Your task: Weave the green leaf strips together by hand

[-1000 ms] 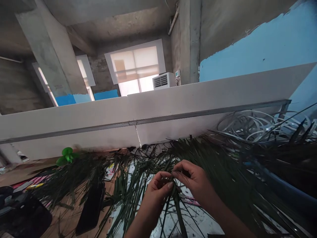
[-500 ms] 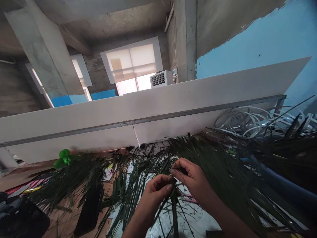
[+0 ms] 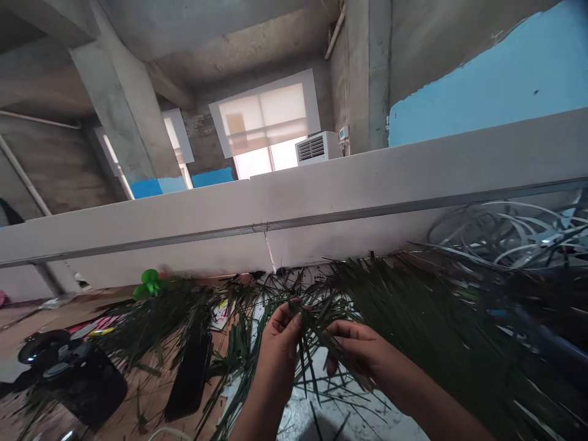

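My left hand (image 3: 279,346) grips a bunch of long, narrow green palm-like leaves (image 3: 309,343), with the fingers curled around them. My right hand (image 3: 357,350) sits just to its right, fingers pinching the same strands from the side. The tips of the bunch hang down between my hands. A dense mass of dark green leaf strips (image 3: 413,331) spreads to the right of my right hand and partly covers the work surface (image 3: 151,392). More loose strips lie to the left.
A black rectangular object (image 3: 189,376) lies left of my hands, beyond it a black device (image 3: 78,373). A green plastic clip (image 3: 150,283) sits by the white partition (image 3: 275,211), which has a metal rail. Pale coiled strips (image 3: 505,236) lie at the right.
My hands have moved apart and my left hand has turned its palm toward me. The thick stem below my hands no longer shows. The view has shifted slightly, moving the scene rightward.
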